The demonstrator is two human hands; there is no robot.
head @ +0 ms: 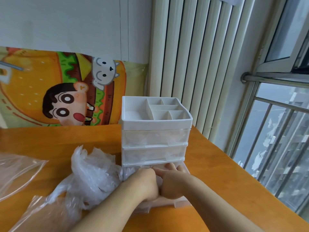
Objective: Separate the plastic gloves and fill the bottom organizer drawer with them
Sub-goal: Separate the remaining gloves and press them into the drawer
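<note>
The thin, clear, crinkled plastic gloves [93, 171] lie in a loose heap on the orange wooden counter [225, 190], just to the left of the white plastic organizer [156, 131] and touching its lower left corner. More of the same film trails toward the near edge, under the left forearm. The pulled-out clear bottom drawer [181, 202] of the organizer sticks out toward the person, its long side running left to right, and both hands are down inside it.

The left hand [144, 183] sits at the drawer's left half with its fingers curled downward, seemingly bunched on glove film, though I cannot see what it grips. The right hand [173, 181] lies beside it, touching it, fingers stretched forward toward the back of the drawer and pressing flat on what is inside.

From where I stand, the heap lies to the left of both hands, so the left hand is plainly the nearer one for fetching the next glove, reaching sideways over the drawer's left wall, while the right could hold the contents down.

The two upper clear drawers look packed with film already. A flat clear plastic bag [18, 171] lies at the counter's far left, well apart from the organizer.
</note>
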